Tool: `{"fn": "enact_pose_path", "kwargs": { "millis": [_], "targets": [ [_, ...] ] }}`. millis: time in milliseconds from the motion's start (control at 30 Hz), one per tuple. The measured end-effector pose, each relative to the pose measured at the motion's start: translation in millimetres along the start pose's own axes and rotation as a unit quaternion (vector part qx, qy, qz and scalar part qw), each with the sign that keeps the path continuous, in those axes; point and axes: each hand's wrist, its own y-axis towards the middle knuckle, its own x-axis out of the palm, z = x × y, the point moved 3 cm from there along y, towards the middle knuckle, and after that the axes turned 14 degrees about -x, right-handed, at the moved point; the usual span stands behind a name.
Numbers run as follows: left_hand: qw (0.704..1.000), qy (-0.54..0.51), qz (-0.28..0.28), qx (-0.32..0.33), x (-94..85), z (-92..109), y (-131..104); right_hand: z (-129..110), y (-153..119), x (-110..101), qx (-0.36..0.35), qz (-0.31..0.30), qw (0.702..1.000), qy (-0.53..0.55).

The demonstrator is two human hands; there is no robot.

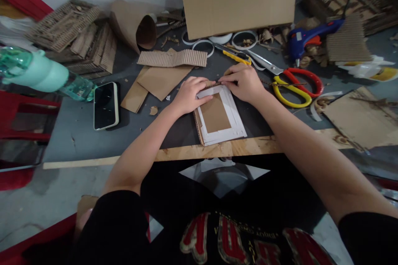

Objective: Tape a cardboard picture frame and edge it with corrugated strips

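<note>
A small cardboard panel with a white border and a brown middle lies near the front edge of the table. Corrugated cardboard shows along its left side. My left hand grips its far left corner, thumb on the white border and fingers over the far edge. At the far right corner, my right hand has its fingers pinched together on a thin brown corrugated strip along the far edge. Both sets of fingertips partly hide that strip.
Scissors, a yellow utility knife and a blue glue gun lie beyond my right hand. Cardboard pieces, a phone and a green bottle are on the left. A large cardboard sheet stands behind.
</note>
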Motion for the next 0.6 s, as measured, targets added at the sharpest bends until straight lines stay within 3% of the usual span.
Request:
{"fn": "enact_pose_path", "kwargs": {
  "millis": [200,600],
  "targets": [
    [1.000,0.010,0.004,0.016,-3.7,7.4,-3.4,5.0,0.2,-4.0,-0.017,-0.023,0.999,0.017],
    [1.000,0.011,0.004,0.010,-3.8,5.6,-4.2,12.4,-10.3,-17.7,0.042,-0.033,0.998,-0.043]
  ]
}}
